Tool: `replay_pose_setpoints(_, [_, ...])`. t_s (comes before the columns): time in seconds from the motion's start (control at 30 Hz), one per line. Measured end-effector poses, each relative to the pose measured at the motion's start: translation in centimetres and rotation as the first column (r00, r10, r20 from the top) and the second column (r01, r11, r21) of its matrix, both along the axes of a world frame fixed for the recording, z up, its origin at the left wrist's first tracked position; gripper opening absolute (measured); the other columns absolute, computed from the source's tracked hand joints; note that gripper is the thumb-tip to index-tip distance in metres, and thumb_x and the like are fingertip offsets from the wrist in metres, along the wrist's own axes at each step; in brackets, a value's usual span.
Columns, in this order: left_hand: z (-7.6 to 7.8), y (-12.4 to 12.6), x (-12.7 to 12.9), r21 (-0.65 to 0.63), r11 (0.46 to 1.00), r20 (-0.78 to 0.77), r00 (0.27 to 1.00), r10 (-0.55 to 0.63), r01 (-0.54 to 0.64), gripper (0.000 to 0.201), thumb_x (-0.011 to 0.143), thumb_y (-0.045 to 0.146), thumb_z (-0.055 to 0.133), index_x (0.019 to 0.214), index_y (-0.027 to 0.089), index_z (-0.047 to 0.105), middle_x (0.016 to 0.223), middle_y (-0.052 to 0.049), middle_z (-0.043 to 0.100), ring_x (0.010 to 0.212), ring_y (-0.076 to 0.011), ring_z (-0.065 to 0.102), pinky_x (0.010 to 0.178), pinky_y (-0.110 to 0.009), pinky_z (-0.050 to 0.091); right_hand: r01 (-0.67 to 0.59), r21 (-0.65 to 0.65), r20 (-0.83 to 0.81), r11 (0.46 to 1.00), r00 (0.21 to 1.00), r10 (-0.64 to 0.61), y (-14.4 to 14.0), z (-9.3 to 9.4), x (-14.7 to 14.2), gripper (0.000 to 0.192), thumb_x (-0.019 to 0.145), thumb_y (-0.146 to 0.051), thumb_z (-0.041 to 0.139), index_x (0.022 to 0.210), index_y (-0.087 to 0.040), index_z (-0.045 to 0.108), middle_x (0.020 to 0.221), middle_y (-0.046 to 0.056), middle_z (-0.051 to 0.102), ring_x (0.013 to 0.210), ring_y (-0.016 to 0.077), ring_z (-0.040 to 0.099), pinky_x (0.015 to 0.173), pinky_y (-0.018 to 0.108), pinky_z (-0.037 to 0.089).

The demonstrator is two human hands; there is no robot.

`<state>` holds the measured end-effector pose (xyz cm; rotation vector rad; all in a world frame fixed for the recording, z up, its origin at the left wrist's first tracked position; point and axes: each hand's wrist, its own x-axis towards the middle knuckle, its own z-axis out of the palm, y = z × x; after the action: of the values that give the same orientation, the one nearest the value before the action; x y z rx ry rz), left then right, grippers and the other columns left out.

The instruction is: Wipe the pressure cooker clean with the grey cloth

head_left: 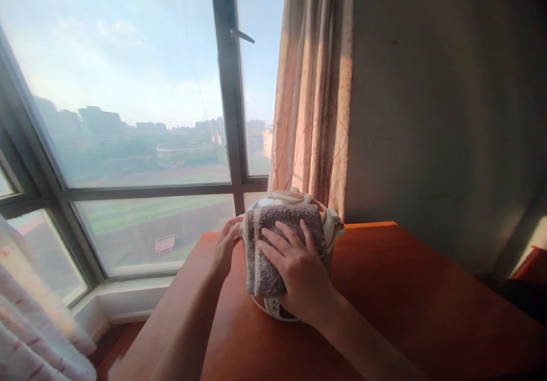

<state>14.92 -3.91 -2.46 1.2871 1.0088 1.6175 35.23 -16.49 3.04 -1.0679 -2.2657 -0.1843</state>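
Note:
A rounded, light-coloured rice cooker (pixel 277 308) with a lid handle on top stands upright on the table. A folded grey-brown towel (pixel 267 267) with a pale stripe lies against its front and over the lid's front edge. My right hand (pixel 294 258) rests on the towel with its fingers spread, pressing it to the cooker. At the cooker's left side my left hand (pixel 226 247) grips the side handle, its fingers bent around it. The towel and my right hand cover most of the cooker's front; part of its control panel shows below.
The reddish-brown wooden table (pixel 393 301) carries the cooker near its far edge. Behind it hangs a beige curtain (pixel 314 96) beside a large window (pixel 141 85). A grey wall (pixel 440 113) stands at the right, and another pale curtain (pixel 38 324) hangs at lower left.

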Motion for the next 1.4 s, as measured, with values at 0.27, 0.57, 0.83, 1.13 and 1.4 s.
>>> replay_pose_setpoints(0.27, [2.5, 0.7, 0.9, 0.178, 0.972, -0.269, 0.942, 0.199, -0.155, 0.032, 0.078, 0.042, 0.058, 0.099, 0.022, 0.071, 0.106, -0.008, 0.072, 0.106, -0.0307, 0.061, 0.096, -0.041, 0.043, 0.102, 0.077, -0.298, 0.992, 0.952, -0.075, 3.5, -3.7, 9.2, 0.066, 0.081, -0.02, 0.053, 0.146, -0.025, 0.043, 0.154, 0.006, 0.041, 0.145, 0.0275, 0.029, 0.118, 0.053, 0.022])
replay_pose_setpoints(0.57, [2.0, 1.4, 3.4, 0.239, 0.954, -0.322, 0.912, 0.255, -0.182, 0.032, 0.085, 0.04, 0.05, 0.103, 0.024, 0.071, 0.122, -0.006, 0.068, 0.119, -0.0298, 0.057, 0.105, -0.041, 0.037, 0.16, -0.177, -0.159, 0.971, 0.969, -0.189, 12.7, 1.9, 10.0, 0.057, 0.075, -0.012, 0.06, 0.132, -0.019, 0.06, 0.144, 0.009, 0.054, 0.135, 0.0246, 0.045, 0.116, 0.043, 0.031])
replay_pose_setpoints(0.83, [2.0, 1.3, 3.4, 0.258, 0.945, -0.301, 0.913, 0.276, -0.2, 0.033, 0.085, 0.036, 0.049, 0.104, 0.023, 0.073, 0.121, -0.005, 0.069, 0.122, -0.0282, 0.057, 0.108, -0.039, 0.037, 0.266, -0.406, -0.129, 0.875, 0.931, -0.342, 18.8, 4.2, 10.2, 0.031, 0.085, -0.014, 0.055, 0.112, -0.018, 0.071, 0.112, 0.007, 0.074, 0.108, 0.0248, 0.065, 0.092, 0.03, 0.049])
replay_pose_setpoints(1.13, [1.6, 2.3, 0.6, 0.228, 0.97, -0.339, 0.927, 0.161, -0.085, 0.045, 0.087, 0.049, 0.053, 0.109, 0.017, 0.075, 0.117, -0.01, 0.074, 0.114, -0.0301, 0.063, 0.103, -0.04, 0.044, 0.445, -0.479, -0.11, 0.757, 0.825, -0.555, 20.4, 3.8, 9.8, 0.034, 0.09, -0.037, 0.059, 0.115, -0.018, 0.07, 0.117, 0.014, 0.071, 0.112, 0.0301, 0.064, 0.092, 0.036, 0.048])
replay_pose_setpoints(1.4, [0.8, 1.2, 1.3, 0.303, 0.939, -0.47, 0.832, 0.294, -0.161, 0.05, 0.097, 0.045, 0.033, 0.127, 0.024, 0.067, 0.126, -0.007, 0.07, 0.119, -0.0295, 0.061, 0.101, -0.04, 0.044, 0.394, -0.346, -0.227, 0.851, 0.845, -0.484, 14.8, 4.3, 9.2, 0.035, 0.083, -0.025, 0.05, 0.111, -0.019, 0.071, 0.11, 0.011, 0.073, 0.107, 0.029, 0.065, 0.087, 0.032, 0.048])
